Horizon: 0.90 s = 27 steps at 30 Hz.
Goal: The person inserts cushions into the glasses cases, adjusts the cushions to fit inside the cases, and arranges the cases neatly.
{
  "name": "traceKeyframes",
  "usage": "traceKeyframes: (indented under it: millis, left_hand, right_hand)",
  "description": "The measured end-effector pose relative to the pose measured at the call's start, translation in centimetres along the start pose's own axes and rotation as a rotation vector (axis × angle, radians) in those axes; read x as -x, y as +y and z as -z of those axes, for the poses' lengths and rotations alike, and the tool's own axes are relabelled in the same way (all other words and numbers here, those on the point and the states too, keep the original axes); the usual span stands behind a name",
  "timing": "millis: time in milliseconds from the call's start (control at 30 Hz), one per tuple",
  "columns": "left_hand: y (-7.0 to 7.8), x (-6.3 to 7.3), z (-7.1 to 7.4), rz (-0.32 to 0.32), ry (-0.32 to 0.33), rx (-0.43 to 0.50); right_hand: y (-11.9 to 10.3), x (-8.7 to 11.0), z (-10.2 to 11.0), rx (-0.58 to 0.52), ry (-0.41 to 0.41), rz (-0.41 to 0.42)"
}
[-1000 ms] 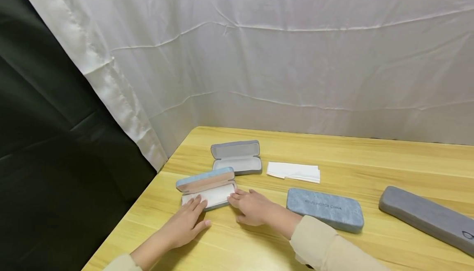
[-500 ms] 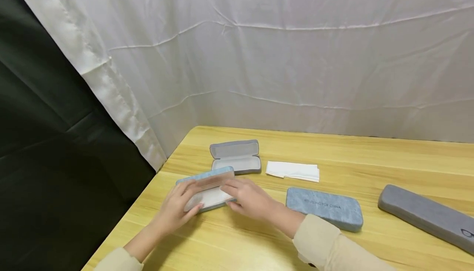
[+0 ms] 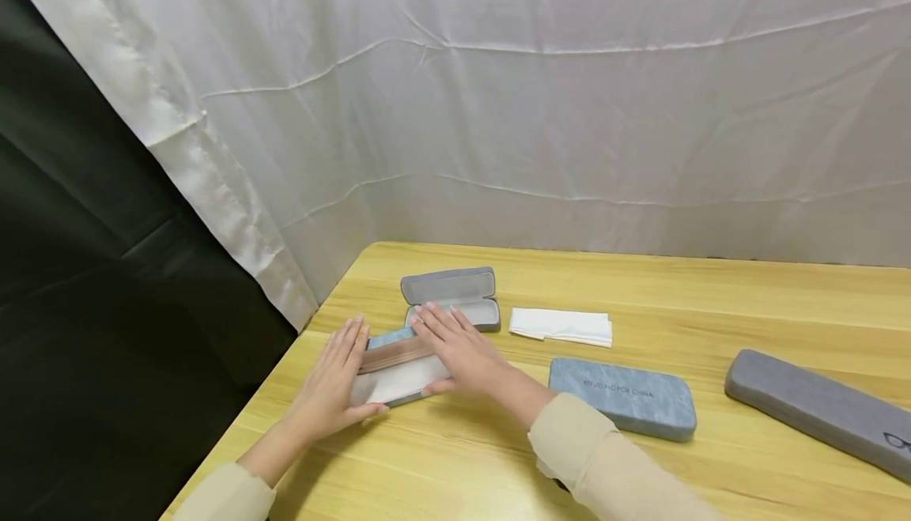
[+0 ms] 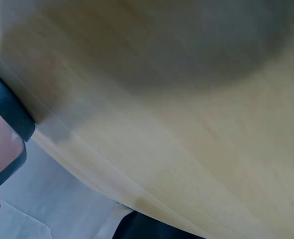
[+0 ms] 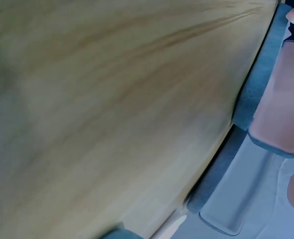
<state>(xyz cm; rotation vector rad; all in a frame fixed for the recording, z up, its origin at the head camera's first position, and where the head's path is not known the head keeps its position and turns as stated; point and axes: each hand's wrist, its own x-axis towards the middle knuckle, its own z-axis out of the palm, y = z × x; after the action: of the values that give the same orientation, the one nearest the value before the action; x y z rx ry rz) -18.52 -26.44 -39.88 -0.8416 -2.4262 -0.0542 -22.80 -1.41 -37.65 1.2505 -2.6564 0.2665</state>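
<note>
A light blue glasses case [image 3: 390, 356] with a pinkish lining lies with its lid raised, near the table's left side. White cloth [image 3: 402, 379] covers the inside of its base. At the left end is my left hand [image 3: 329, 385], fingers straight along the lid's end and thumb at the front edge. Across the right end reaches my right hand [image 3: 466, 356], its fingers extended over the lid and its thumb by the front edge. In the right wrist view the case's pink lining [image 5: 281, 109] shows beside the fingers. The hands hide both ends of the case.
Behind stands a raised-lid grey glasses case [image 3: 448, 287]. To its right lies a folded white cloth [image 3: 562, 326]. A closed blue glasses case [image 3: 622, 398] and a long grey case [image 3: 811, 406] rest farther right. The black curtain [image 3: 128, 284] hangs past the table's left edge.
My left hand has moved off the cloth to the left end of the case. My right hand has moved up from the right end of the base onto the lid, its fingers straightening.
</note>
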Motion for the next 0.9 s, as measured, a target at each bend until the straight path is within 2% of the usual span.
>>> traceKeyframes:
  millis: [100, 400, 900]
  left_hand:
    - [-0.17, -0.10, -0.17, -0.018, -0.001, -0.010]
    - [-0.46, -0.32, -0.39, -0.059, -0.021, -0.095]
    - [-0.06, 0.07, -0.83, -0.057, 0.016, -0.051]
  right_hand:
    - [0.10, -0.12, -0.26, -0.001, -0.029, -0.016]
    - [-0.12, -0.09, -0.57, 0.032, -0.038, -0.026]
    - [-0.63, 0.20, -0.59, 0.099, -0.044, -0.040]
